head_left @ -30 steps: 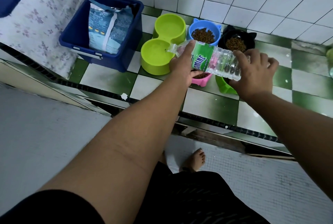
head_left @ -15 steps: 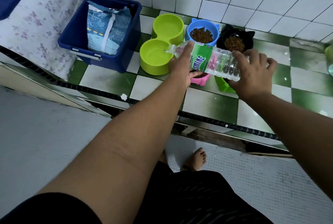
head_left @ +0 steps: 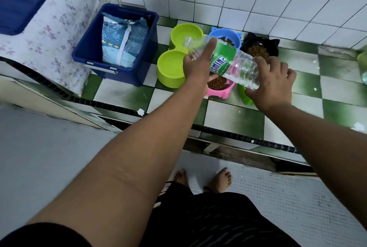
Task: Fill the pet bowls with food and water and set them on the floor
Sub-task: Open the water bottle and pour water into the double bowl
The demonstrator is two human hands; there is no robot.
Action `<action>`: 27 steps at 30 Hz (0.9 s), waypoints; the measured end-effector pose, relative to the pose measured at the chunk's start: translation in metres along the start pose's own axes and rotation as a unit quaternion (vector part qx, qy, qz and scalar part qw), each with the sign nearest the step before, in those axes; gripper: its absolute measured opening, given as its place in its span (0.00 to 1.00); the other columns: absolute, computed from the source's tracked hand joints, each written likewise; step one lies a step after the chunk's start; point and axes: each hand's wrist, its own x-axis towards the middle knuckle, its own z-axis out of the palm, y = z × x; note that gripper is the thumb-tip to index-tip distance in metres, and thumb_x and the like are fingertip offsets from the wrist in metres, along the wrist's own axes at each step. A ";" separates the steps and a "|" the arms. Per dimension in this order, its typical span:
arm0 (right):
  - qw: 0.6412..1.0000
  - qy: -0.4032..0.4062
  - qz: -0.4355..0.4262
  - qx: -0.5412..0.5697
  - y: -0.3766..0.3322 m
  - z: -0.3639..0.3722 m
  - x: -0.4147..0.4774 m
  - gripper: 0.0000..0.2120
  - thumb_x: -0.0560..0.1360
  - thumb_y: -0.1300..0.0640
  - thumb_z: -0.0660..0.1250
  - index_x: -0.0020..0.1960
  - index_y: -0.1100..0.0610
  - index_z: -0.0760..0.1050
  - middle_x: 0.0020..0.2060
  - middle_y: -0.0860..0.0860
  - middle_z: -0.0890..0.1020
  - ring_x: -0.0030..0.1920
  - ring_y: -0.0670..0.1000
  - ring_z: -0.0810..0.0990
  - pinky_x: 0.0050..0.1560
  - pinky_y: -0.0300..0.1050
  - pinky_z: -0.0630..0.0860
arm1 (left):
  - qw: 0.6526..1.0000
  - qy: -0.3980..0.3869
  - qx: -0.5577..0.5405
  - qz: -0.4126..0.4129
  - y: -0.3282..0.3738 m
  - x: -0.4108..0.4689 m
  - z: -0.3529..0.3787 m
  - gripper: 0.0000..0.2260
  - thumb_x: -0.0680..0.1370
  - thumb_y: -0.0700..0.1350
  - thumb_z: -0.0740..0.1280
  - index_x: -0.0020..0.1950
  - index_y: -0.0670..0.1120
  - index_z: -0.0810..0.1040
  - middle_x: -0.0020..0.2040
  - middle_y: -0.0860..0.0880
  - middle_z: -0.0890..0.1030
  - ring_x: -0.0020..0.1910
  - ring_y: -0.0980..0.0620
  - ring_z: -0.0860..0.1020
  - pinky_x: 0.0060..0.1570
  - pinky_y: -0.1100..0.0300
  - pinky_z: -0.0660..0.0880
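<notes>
A clear water bottle (head_left: 236,64) with a green label lies nearly level, neck pointing left over the lime-green double bowl (head_left: 172,68). My left hand (head_left: 198,64) grips the bottle near its neck, forefinger stretched along it. My right hand (head_left: 272,83) holds its base. On the green-and-white floor stand a blue bowl (head_left: 216,32), a black bowl (head_left: 258,48) and a pink bowl (head_left: 220,87), all with brown kibble. A green bowl (head_left: 245,95) is mostly hidden under my right hand.
A dark blue bin (head_left: 117,44) holding a pale blue food bag (head_left: 123,42) stands left of the bowls. White tiled wall behind. A black door track (head_left: 228,129) crosses the floor in front of my bare feet (head_left: 202,179). A floral-covered surface (head_left: 49,34) is at left.
The bottle's neck has swung up and away, from the near cup of the lime-green bowl towards the far cup. Both hands moved with it.
</notes>
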 end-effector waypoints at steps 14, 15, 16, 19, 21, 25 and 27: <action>0.944 0.178 0.206 0.184 0.081 -0.031 -0.004 0.43 0.61 0.47 0.78 0.70 0.61 0.66 0.61 0.59 0.73 0.61 0.62 0.73 0.57 0.57 0.73 | 0.898 -0.249 0.210 0.296 -0.004 -0.050 0.171 0.48 0.63 0.44 0.85 0.74 0.48 0.60 0.67 0.47 0.73 0.62 0.52 0.77 0.64 0.58 0.77; 0.939 0.173 0.221 0.197 0.095 -0.032 -0.007 0.44 0.61 0.46 0.79 0.70 0.62 0.66 0.62 0.59 0.72 0.62 0.61 0.72 0.58 0.56 0.73 | 0.893 -0.252 0.226 0.298 -0.012 -0.054 0.187 0.46 0.63 0.44 0.85 0.73 0.46 0.61 0.65 0.48 0.74 0.60 0.53 0.77 0.62 0.61 0.77; 0.934 0.168 0.240 0.207 0.110 -0.032 -0.010 0.44 0.61 0.46 0.79 0.69 0.62 0.65 0.63 0.58 0.71 0.64 0.60 0.71 0.59 0.56 0.73 | 0.886 -0.254 0.246 0.299 -0.021 -0.060 0.202 0.45 0.63 0.46 0.86 0.72 0.45 0.63 0.64 0.49 0.75 0.60 0.53 0.78 0.61 0.60 0.77; 0.918 0.164 0.284 0.224 0.157 -0.031 -0.025 0.47 0.61 0.45 0.82 0.70 0.63 0.64 0.65 0.58 0.70 0.65 0.58 0.69 0.64 0.51 0.69 | 0.868 -0.268 0.297 0.292 -0.053 -0.070 0.248 0.42 0.62 0.50 0.85 0.69 0.46 0.68 0.59 0.52 0.78 0.57 0.55 0.79 0.60 0.59 0.77; 0.907 0.162 0.291 0.257 0.189 -0.028 -0.035 0.47 0.61 0.47 0.82 0.70 0.63 0.63 0.65 0.58 0.69 0.65 0.57 0.69 0.66 0.46 0.68 | 0.857 -0.281 0.316 0.296 -0.074 -0.075 0.276 0.40 0.62 0.53 0.85 0.67 0.47 0.69 0.57 0.55 0.77 0.56 0.56 0.79 0.58 0.59 0.77; 0.885 0.126 0.314 0.321 0.246 -0.025 -0.055 0.41 0.65 0.52 0.81 0.69 0.62 0.63 0.63 0.56 0.70 0.64 0.54 0.71 0.63 0.41 0.68 | 0.829 -0.307 0.352 0.306 -0.115 -0.084 0.322 0.38 0.61 0.54 0.84 0.65 0.50 0.71 0.55 0.57 0.77 0.55 0.57 0.79 0.55 0.63 0.76; 0.877 0.106 0.321 0.341 0.273 -0.023 -0.067 0.36 0.67 0.54 0.80 0.69 0.60 0.65 0.61 0.51 0.72 0.59 0.51 0.74 0.60 0.42 0.72 | 0.814 -0.343 0.358 0.303 -0.135 -0.081 0.340 0.36 0.61 0.51 0.84 0.64 0.49 0.72 0.54 0.56 0.80 0.54 0.56 0.81 0.57 0.59 0.79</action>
